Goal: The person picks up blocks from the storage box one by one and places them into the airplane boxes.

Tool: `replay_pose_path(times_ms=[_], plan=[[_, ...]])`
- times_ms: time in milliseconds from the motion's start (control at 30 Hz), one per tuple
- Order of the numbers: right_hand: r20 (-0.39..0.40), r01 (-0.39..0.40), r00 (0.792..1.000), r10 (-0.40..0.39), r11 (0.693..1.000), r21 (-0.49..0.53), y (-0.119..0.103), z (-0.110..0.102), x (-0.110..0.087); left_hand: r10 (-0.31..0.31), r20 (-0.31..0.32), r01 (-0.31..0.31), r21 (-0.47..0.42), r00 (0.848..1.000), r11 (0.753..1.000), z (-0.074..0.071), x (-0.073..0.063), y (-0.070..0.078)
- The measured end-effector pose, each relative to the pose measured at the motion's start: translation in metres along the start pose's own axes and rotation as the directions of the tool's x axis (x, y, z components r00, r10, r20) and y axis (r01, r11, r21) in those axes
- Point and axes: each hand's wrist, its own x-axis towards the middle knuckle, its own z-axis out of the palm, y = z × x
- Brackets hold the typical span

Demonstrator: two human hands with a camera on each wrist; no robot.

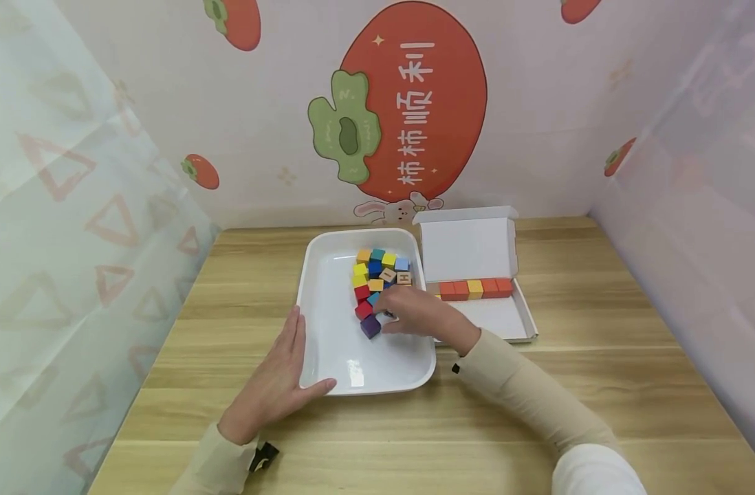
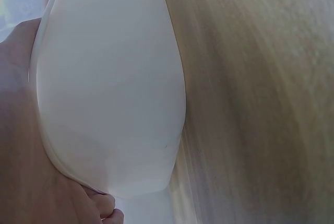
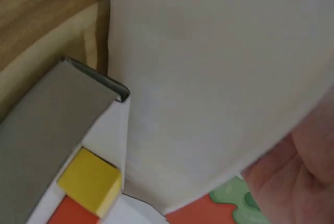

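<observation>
My left hand (image 1: 275, 375) lies at the near left corner of a white tray (image 1: 331, 357), fingers straight along its left side and thumb across the front rim. Inside the tray, my right hand (image 1: 414, 311) reaches down from the right, its fingers bent around a small block (image 1: 388, 314) that shows a dark mark and is mostly hidden. A purple block (image 1: 370, 326) lies just left of the fingertips. Beyond it are red, yellow, blue and green blocks, plus a wooden letter block (image 1: 403, 278). The right wrist view shows the hand (image 3: 292, 182) past the tray's outer wall.
Right of the tray stands a white cardboard box (image 1: 485, 320) with its lid raised. A row of orange-red blocks (image 1: 454, 290) and yellow ones runs along its back. Wood-grain table (image 1: 384, 447) surrounds both, with a printed backdrop (image 1: 260, 124) behind.
</observation>
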Motion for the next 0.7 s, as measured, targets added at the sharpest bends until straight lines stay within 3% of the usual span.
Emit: replay_pose_path(times_ms=[300,700], plan=[[-0.011,0.013,1.000,-0.013,0.999,-0.043,0.003,0.021,0.016,0.016,-0.004,-0.016,-0.003,1.000,1.000,0.000,-0.001,-0.001],[-0.035,-0.005,0.999,0.003,0.998,-0.058,0.001,0.030,0.023,0.034,-0.020,-0.034,0.009,0.999,0.999,0.000,0.000,-0.002]])
